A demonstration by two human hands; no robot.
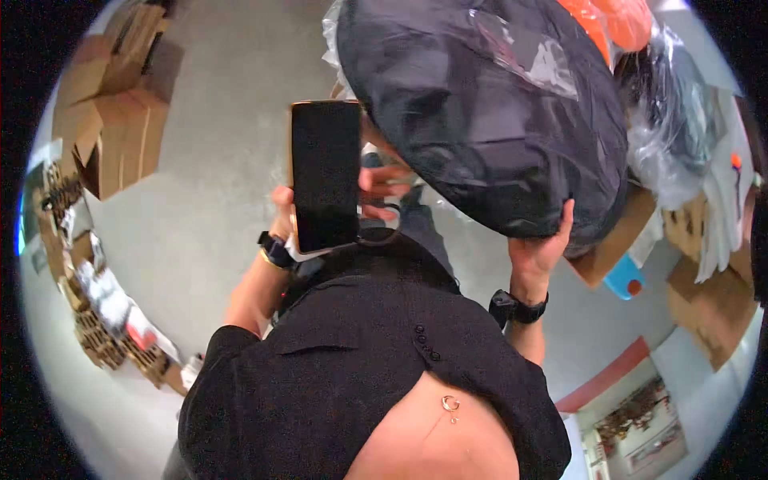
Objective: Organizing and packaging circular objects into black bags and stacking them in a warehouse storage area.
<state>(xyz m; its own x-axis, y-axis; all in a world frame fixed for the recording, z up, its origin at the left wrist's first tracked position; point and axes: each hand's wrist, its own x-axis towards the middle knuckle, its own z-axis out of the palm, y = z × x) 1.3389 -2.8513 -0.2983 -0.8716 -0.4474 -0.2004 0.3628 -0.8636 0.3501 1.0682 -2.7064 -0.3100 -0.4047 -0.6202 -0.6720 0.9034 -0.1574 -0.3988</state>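
Two hands are at work, each with its own load. The left hand (282, 211) grips a dark-screened phone (326, 176), held upright with its black face toward the wearer; the thumb side shows along the left edge, while the other fingers (386, 178) pass behind and reach out, spread, beyond the right edge. The right hand (534, 258) holds the lower edge of a big rounded black bundle (496, 128), its thumb pressed up against the side and its other fingers hidden behind it. The bundle, wrapped in creased dark plastic, stands just beside the phone and well above both wrists, each of which wears a black band.

Below stretches a plain grey floor (228, 120). Open cardboard boxes (128, 144) stand on it at the left, with a curved row of mixed goods farther down that side. At the right, an orange bag (628, 24), clear plastic wrapping (660, 156), a blue item (624, 280) and another cardboard box (704, 312) crowd around the bundle
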